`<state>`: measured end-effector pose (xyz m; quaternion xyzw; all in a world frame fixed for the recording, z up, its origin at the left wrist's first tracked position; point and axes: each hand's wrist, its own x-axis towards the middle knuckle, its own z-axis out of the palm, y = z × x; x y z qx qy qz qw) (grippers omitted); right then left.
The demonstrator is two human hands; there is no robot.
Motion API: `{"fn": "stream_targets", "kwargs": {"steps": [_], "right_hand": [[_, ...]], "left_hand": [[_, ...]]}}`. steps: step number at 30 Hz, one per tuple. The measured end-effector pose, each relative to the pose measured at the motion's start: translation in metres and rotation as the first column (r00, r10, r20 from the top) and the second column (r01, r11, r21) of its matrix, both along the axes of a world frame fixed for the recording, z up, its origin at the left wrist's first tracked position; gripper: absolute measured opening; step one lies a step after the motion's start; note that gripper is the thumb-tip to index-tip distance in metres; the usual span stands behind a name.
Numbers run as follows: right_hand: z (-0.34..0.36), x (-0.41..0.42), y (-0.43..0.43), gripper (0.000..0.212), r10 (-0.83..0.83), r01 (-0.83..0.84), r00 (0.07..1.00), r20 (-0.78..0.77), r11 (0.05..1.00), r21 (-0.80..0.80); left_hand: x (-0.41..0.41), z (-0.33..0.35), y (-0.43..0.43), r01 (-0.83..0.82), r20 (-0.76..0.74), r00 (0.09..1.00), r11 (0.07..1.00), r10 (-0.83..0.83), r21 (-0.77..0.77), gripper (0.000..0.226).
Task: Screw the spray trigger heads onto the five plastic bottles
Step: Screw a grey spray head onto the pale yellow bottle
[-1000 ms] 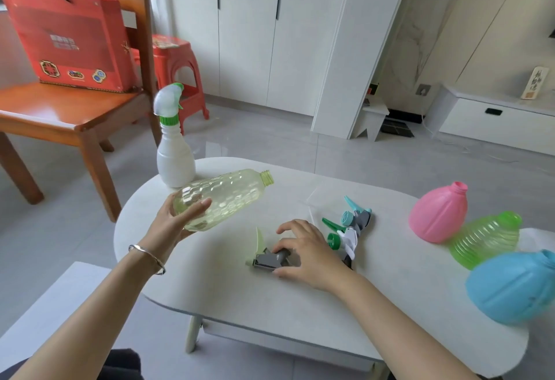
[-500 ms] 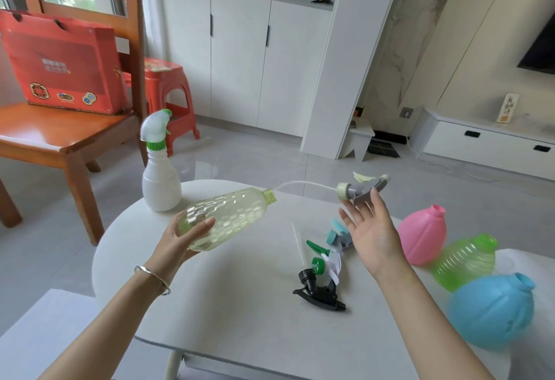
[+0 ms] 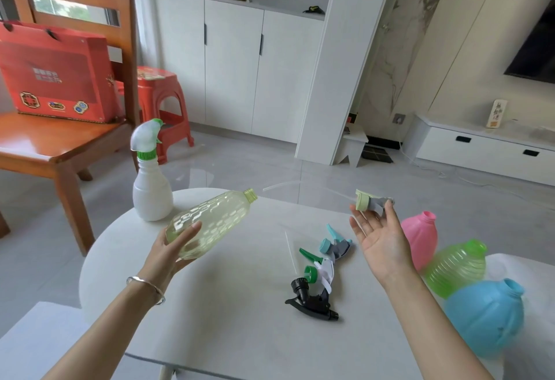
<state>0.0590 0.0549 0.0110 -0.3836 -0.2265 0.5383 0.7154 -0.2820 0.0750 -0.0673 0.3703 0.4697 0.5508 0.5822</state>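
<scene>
left hand (image 3: 168,255) grips yellow bottle (image 3: 216,223); right hand (image 3: 381,241) holds trigger head (image 3: 371,201)

Over the white table (image 3: 240,334), the left hand (image 3: 174,247) grips a clear yellow-green bottle (image 3: 216,220) tilted with its open neck up and to the right, while the right hand (image 3: 381,238), palm up, holds a pale green trigger head (image 3: 371,201) at its fingertips. A white bottle (image 3: 151,193) with its head fitted stands at the far left edge. Teal (image 3: 335,244), green-white (image 3: 318,268) and black trigger heads (image 3: 312,301) lie mid-table, and the pink bottle (image 3: 420,235), green ribbed bottle (image 3: 456,268) and blue bottle (image 3: 486,316) lie at the right end.
</scene>
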Motion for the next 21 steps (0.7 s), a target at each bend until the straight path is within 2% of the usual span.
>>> {"fn": "stream_targets", "kwargs": {"steps": [5, 9, 12, 16, 21], "right_hand": [[-0.002, -0.001, -0.001, 0.03, 0.027, -0.027, 1.0, 0.009, 1.0, 0.0], [-0.002, -0.007, -0.001, 0.029, 0.063, -0.063, 0.998, 0.023, 0.998, 0.006], [-0.003, -0.011, -0.001, 0.027, 0.106, -0.106, 0.994, 0.035, 0.994, -0.002], [-0.006, -0.017, -0.002, 0.023, 0.209, -0.208, 0.977, 0.042, 0.978, -0.027], [-0.014, -0.025, -0.003, 0.023, 0.316, -0.31, 0.937, 0.147, 0.949, -0.067]], "left_hand": [[0.001, 0.001, 0.001, -0.007, 0.007, 1.0, 1.0, 0.007, -0.001, 0.064], [0.003, 0.001, -0.001, 0.019, -0.013, 1.0, 1.0, -0.019, 0.007, 0.074], [0.004, 0.002, -0.002, 0.053, -0.019, 0.998, 0.998, -0.053, 0.016, 0.067], [0.012, 0.005, -0.006, 0.112, -0.04, 0.993, 0.994, -0.112, 0.015, 0.084], [0.029, 0.013, -0.013, 0.212, -0.089, 0.974, 0.976, -0.207, 0.056, 0.076]]}}
